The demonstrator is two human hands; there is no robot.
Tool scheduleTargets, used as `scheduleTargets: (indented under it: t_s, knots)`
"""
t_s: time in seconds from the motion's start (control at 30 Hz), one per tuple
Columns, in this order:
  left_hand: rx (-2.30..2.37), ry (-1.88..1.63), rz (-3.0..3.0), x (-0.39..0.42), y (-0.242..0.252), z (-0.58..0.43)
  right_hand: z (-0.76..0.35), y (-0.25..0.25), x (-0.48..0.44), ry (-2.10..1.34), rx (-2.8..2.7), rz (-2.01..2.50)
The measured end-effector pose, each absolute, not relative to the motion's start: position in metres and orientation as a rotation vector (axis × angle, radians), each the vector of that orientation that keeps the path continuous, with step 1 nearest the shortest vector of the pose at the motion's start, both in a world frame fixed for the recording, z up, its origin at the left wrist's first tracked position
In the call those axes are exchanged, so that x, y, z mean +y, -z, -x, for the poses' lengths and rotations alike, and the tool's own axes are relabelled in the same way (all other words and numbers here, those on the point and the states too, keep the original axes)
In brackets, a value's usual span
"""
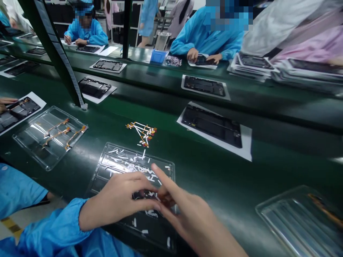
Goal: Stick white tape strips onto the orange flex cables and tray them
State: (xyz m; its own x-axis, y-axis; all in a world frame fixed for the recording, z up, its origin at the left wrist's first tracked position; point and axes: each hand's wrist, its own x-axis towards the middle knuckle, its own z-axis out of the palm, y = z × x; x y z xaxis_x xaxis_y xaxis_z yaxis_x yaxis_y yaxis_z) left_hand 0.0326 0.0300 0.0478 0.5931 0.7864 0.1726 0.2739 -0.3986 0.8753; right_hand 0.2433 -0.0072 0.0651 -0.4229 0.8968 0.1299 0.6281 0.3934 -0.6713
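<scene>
Two bare hands meet at the fingertips over a clear, shallow, rectangular plastic tray (103, 173) on a long, glossy dark-green work surface (233, 185). The left hand (120, 198), extending from a bright blue sleeve (57, 225), curves in with thumb and fingers bent toward the right hand (184, 207), whose index finger points up and away above the tray. The hands touch; whether a small part is pinched between them cannot be told, as the fingers cover the spot. The tray lies directly beneath and just beyond them, scattered with thin white strips (128, 166), more of which show below the fingers on a dark area near the person.

Just past the tray's far edge sits a loose cluster of orange and white ribbon-like parts (146, 132). To the left, well apart from the hands, a second clear plastic tray (34, 128) carries orange ribbon cables (57, 135); a third clear, ridged plastic tray (289, 214) stands at lower right. Beyond, to the right, a flat black rectangular device frame (214, 125) rests on a white sheet (246, 142). Across the line, a co-worker in blue (184, 35) has both hands at another black frame (202, 60).
</scene>
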Motion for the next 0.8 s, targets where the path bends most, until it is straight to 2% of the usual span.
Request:
scheduleTargets:
  t_s: [0.27, 0.63, 0.8]
  knots:
    - [0.998, -0.838, -1.725, 0.027, -0.044, -0.039, -0.240, -0.064, -0.006, -0.664, -2.060, 1.245]
    - [0.998, -0.873, -1.800, 0.030, -0.041, -0.040, -0.233, -0.067, -0.001, -0.481, -2.078, 1.243]
    - [1.014, -0.865, -1.794, 0.028, -0.038, -0.041, -0.231, -0.054, -0.002, -0.278, -2.145, 1.343]
